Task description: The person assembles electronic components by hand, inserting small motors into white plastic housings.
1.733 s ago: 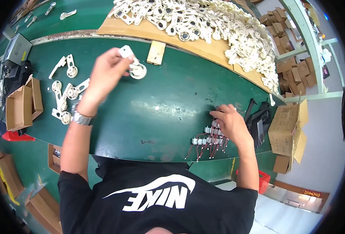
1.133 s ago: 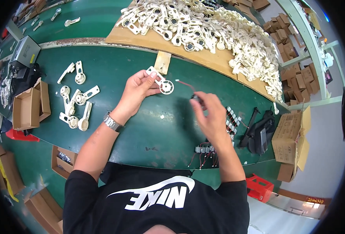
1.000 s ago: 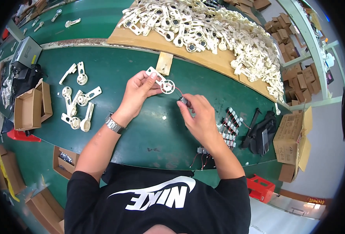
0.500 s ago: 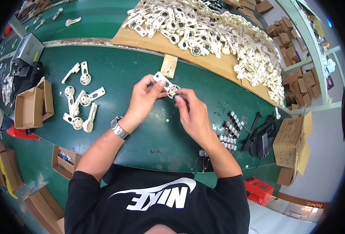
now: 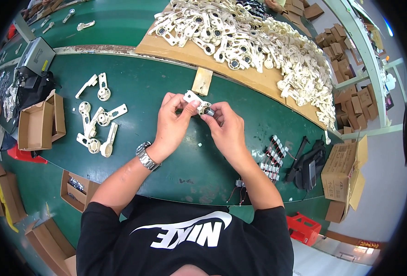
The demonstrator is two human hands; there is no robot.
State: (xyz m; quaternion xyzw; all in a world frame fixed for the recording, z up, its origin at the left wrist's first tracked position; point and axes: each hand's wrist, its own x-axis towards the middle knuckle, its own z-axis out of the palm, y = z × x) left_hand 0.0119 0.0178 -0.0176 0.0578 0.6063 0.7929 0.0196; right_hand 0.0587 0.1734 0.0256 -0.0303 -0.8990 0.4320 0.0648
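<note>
Above the middle of the green table, my left hand (image 5: 173, 117) is closed on a cream plastic arm-shaped part (image 5: 190, 96) with a ring-shaped end. My right hand (image 5: 227, 131) pinches a small silver cylinder (image 5: 209, 111), which looks like a small motor, at that ring end. Whether it sits inside the ring I cannot tell, since fingers partly cover it. Several similar cream parts (image 5: 103, 118) lie on the table to the left. Just beyond my hands is a small wooden block (image 5: 202, 82).
A large heap of cream parts (image 5: 240, 41) covers a cardboard sheet (image 5: 166, 48) at the far side. Small motors with red and black wires (image 5: 271, 163) lie right of my right forearm, beside a black bag (image 5: 310, 165). Open cardboard boxes (image 5: 32, 126) stand at the left.
The cream part has turned in my fingers, and the silver cylinder now shows clearly at its ring end. Both hands stay close together in nearly the same place.
</note>
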